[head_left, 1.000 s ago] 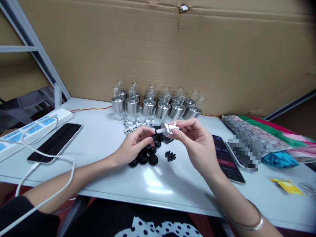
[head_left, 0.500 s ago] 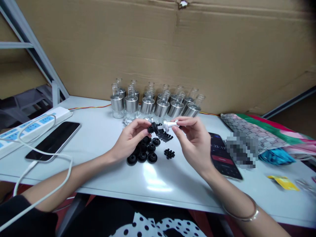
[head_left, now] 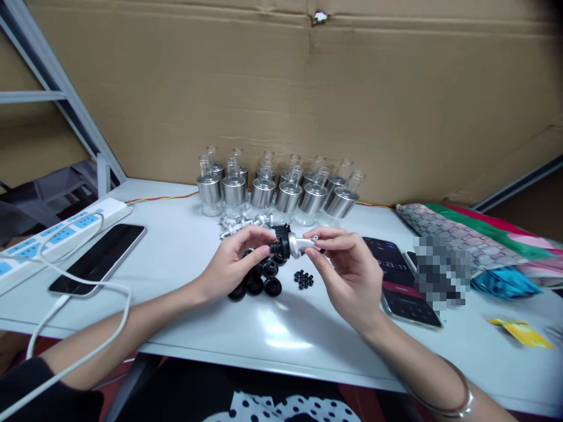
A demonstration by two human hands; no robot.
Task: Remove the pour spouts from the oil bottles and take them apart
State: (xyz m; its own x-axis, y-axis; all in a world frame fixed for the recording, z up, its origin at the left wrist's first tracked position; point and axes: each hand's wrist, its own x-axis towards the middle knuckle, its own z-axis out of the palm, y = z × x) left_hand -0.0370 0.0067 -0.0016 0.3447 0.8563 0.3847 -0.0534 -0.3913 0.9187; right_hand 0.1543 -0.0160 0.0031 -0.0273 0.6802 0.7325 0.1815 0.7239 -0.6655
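Between finger and thumb, my left hand (head_left: 237, 261) holds a black ribbed stopper (head_left: 282, 246). My right hand (head_left: 352, 272) pinches a silver spout (head_left: 303, 243) by its narrow end. The wide silver collar of the spout rests against the stopper, in line with it. Below my left fingers lie several round black caps (head_left: 272, 286), partly hidden by the hand. A cluster of tiny black pieces (head_left: 303, 279) sits between my hands on the white table (head_left: 185, 346). Behind my left hand are more silver spouts (head_left: 229, 225).
Two rows of glass bottles with metal bands (head_left: 263, 192) stand at the back by the cardboard (head_left: 176, 88). At left are a phone (head_left: 101, 258), a power strip (head_left: 61, 234) and a white cable. Another phone (head_left: 400, 281) and a yellow packet (head_left: 521, 332) lie at right.
The gap between stopper and spout has closed; the silver collar now meets the black stopper. Both hands appear slightly lower in the view, which has also shifted a little.
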